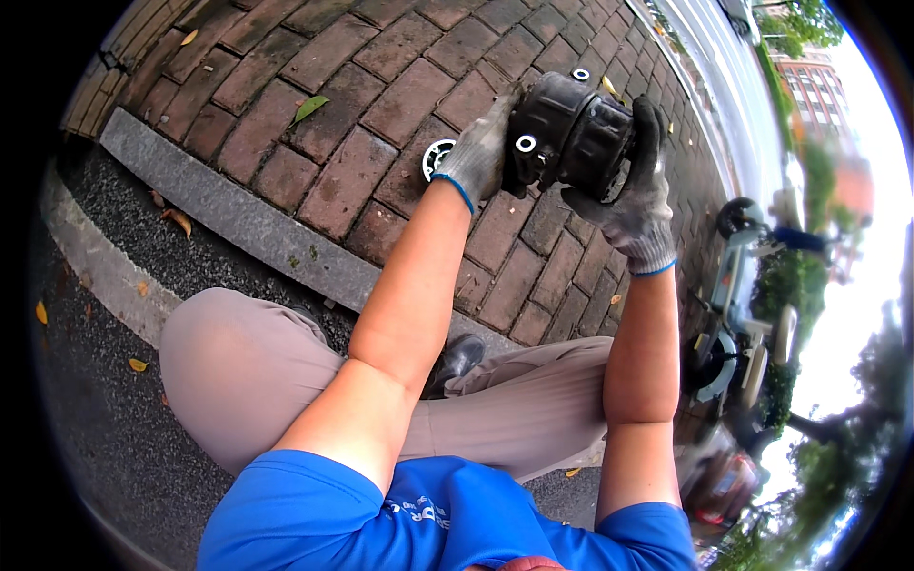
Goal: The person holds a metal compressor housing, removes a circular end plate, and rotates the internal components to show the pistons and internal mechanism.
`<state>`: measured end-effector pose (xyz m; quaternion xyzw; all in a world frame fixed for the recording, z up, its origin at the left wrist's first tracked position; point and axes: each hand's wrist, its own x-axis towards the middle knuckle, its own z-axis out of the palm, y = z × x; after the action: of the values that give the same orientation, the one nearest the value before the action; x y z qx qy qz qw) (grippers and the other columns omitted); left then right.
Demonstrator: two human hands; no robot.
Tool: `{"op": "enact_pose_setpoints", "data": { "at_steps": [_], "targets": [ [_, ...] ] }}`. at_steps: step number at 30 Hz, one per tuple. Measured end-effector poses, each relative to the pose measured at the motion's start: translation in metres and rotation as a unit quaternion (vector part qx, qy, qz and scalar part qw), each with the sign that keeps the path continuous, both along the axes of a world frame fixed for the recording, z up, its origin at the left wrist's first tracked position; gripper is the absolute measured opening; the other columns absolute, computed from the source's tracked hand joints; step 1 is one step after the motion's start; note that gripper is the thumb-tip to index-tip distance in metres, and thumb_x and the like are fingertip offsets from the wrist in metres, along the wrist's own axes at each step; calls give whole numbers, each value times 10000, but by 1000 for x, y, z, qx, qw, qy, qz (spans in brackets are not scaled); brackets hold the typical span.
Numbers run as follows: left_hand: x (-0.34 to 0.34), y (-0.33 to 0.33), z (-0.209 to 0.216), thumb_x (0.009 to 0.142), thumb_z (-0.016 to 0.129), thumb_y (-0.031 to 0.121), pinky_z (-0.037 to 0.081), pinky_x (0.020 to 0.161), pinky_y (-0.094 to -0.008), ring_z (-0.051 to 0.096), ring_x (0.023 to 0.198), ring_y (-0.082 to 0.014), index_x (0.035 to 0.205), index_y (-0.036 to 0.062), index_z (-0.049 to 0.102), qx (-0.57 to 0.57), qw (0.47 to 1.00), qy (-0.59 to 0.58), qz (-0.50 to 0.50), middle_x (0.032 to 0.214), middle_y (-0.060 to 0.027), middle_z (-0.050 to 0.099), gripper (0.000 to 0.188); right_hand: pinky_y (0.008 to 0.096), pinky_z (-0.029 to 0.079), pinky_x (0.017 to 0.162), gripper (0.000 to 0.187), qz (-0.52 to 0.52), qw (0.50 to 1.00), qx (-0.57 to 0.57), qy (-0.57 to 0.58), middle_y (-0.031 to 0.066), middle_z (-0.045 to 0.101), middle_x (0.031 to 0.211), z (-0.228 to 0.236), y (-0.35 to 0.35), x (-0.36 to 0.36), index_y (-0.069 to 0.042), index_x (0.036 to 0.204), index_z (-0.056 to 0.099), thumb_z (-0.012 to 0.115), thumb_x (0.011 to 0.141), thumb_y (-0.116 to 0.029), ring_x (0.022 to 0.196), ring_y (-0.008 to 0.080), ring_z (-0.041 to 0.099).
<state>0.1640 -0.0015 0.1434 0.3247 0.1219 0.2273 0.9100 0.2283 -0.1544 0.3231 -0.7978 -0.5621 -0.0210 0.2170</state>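
Between my two gloved hands is a black, drum-shaped machine part (pixel 576 128), like a motor or compressor housing, with bright metal rings on its lugs. It lies roughly sideways above the brick paving. My left hand (pixel 483 147), in a dirty grey glove with a blue cuff edge, is closed around its left end; some of its fingers are hidden. At the other end my right hand (pixel 638 195) grips the housing with the thumb below and the fingers along its side. A silver, spoked round piece (pixel 438 158) shows beside my left hand, partly covered by it.
Reddish brick paving (pixel 328 181) spreads under my hands, edged by a grey stone kerb (pixel 228 205). My bent knee (pixel 233 357) and dark shoe (pixel 464 357) are close by. Parked scooters (pixel 733 305) stand at the right; a road (pixel 728 95) runs beyond.
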Motion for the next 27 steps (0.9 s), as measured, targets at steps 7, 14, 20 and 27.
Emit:
{"op": "enact_pose_setpoints", "data": {
  "at_steps": [7, 14, 20, 27],
  "targets": [
    [-14, -6, 31, 1101, 371, 420, 597, 974, -418, 665, 1164, -229, 1362, 91, 589, -154, 987, -15, -50, 1314, -105, 653, 473, 538, 472, 1118, 1183, 34, 995, 7, -90, 299, 282, 1567, 9, 3, -7, -127, 1528, 340, 948, 520, -237, 1371, 505, 439],
    [-24, -12, 62, 1021, 424, 637, 535, 1066, -415, 622, 1260, -244, 1457, 94, 529, -322, 923, -171, -127, 1410, -112, 611, 705, 563, 390, 1167, 1356, 29, 989, -39, -140, 332, 209, 1608, 23, -5, -7, -211, 1579, 315, 999, 411, -294, 1456, 535, 309],
    [-22, -11, 52, 1032, 364, 644, 510, 1097, -461, 577, 1323, -265, 1519, 121, 462, -313, 911, -238, -127, 1482, -107, 554, 721, 491, 316, 1231, 1460, -66, 991, -41, 110, 259, 268, 1631, 27, -9, -4, -113, 1619, 198, 996, 407, -278, 1504, 423, 298],
    [-21, -15, 44, 1071, 432, 493, 541, 1061, -480, 610, 1272, -284, 1478, 136, 500, -341, 916, -193, -83, 1440, -112, 581, 545, 440, 430, 1143, 1457, -45, 901, 49, 428, 155, 471, 1491, 10, -7, -7, -92, 1639, 92, 978, 483, -76, 1369, 301, 482]
  ]
}}
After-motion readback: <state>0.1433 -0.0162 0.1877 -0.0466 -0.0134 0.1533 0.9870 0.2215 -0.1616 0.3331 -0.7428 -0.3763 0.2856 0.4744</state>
